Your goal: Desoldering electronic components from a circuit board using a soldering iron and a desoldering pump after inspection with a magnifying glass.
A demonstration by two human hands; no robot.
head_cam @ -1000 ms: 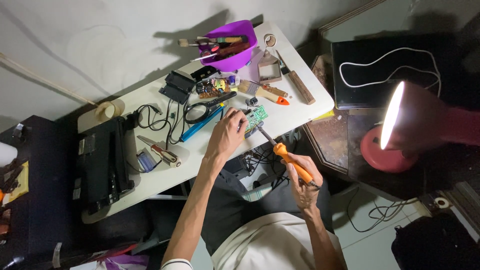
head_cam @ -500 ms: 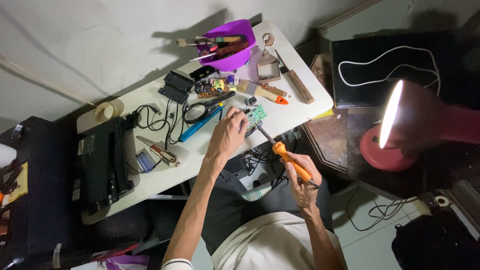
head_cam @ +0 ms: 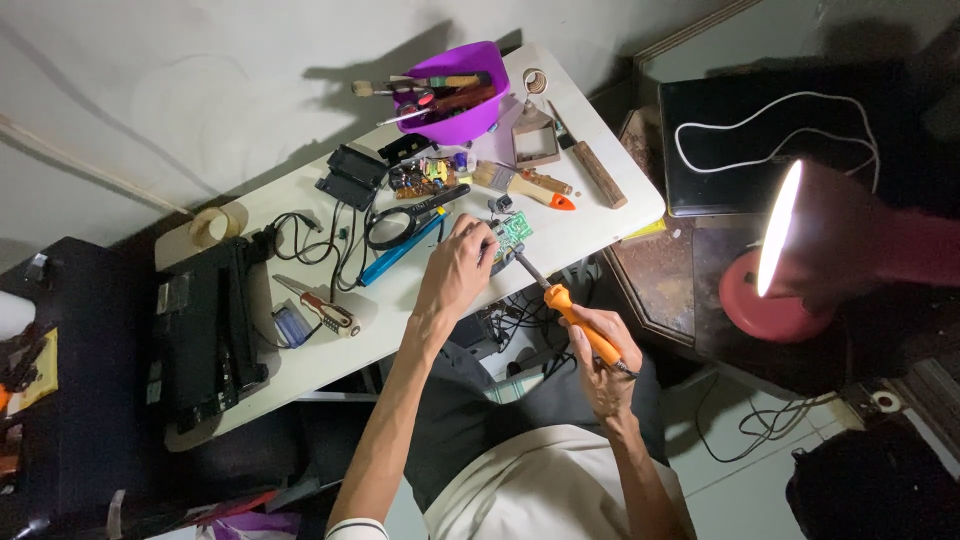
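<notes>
two hands are working at a white table (head_cam: 300,370): the left hand (head_cam: 455,270) is pinning a small green circuit board (head_cam: 515,228) at the near edge, steadying it, while the right hand (head_cam: 600,365) is gripping an orange-handled soldering iron (head_cam: 575,322), tip angling toward the board.

Left hand (head_cam: 457,272) stretched forward, fingers curled down, right hand (head_cam: 603,372) fisted, nearer body

Your light comes from the lamp (head_cam: 790,250) at three o'clock; its shade glares white, blown out. The desk (head_cam: 300,350) is evenly lit and sharp. The bowl (head_cam: 455,105) throws a long shadow toward ten o'clock on the wall. Corners at four and eight o'clock sink into darkness.
</notes>
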